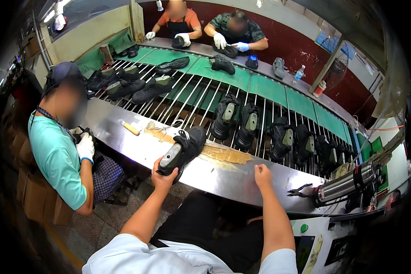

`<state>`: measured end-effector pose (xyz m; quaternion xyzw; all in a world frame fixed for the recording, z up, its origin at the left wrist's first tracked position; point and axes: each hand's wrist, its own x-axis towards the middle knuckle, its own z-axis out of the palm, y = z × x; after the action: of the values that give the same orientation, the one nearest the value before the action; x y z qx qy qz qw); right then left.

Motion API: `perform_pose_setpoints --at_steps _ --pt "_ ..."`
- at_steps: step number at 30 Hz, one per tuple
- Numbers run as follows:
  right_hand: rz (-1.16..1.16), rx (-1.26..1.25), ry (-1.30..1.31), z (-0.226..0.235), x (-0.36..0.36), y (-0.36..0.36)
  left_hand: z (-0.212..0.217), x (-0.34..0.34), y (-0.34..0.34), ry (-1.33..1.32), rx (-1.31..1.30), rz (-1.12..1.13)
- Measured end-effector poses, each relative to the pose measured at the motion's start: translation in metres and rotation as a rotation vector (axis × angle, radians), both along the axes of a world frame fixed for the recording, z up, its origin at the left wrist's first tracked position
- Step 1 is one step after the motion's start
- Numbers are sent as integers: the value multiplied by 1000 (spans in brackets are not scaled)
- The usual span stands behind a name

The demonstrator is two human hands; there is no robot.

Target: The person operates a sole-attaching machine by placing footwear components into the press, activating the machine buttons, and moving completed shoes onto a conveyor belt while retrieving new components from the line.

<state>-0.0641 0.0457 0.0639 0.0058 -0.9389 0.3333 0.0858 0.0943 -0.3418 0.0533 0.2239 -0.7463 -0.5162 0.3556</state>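
A black shoe [194, 140] with a grey shoe last [171, 157] inside it is held at the near edge of the metal bench [137, 153]. My left hand [162, 175] grips it by the heel end, the toe pointing away to the right. Farther right, my right hand [263, 175] is raised over the bench edge, its fingers pinched together; whatever may be between them is too small to make out. Brown tape [230, 154] lies on the metal between my hands. Left of the shoe rests a tool with a yellowish handle [131, 128].
Several black shoes on lasts [247, 125] stand along the metal rods [182, 102] beyond the bench. A co-worker in a turquoise shirt [59, 150] sits at left; two more work across the line. A steel flask [345, 184] and black pliers [300, 190] lie at right.
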Motion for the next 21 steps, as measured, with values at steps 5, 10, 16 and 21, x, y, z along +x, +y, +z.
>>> perform_pose_setpoints --at_steps 5,10,16,21 --pt "-99 226 73 -31 7 23 -1 -57 4 97 27 71" --pt "-129 274 47 -19 13 20 11 -141 8 12 -64 180" --pt "-153 249 13 -13 13 16 22 -247 -10 -218 -196 145" --pt "-158 203 11 -10 12 12 -17 -292 -25 -124 -153 -29"
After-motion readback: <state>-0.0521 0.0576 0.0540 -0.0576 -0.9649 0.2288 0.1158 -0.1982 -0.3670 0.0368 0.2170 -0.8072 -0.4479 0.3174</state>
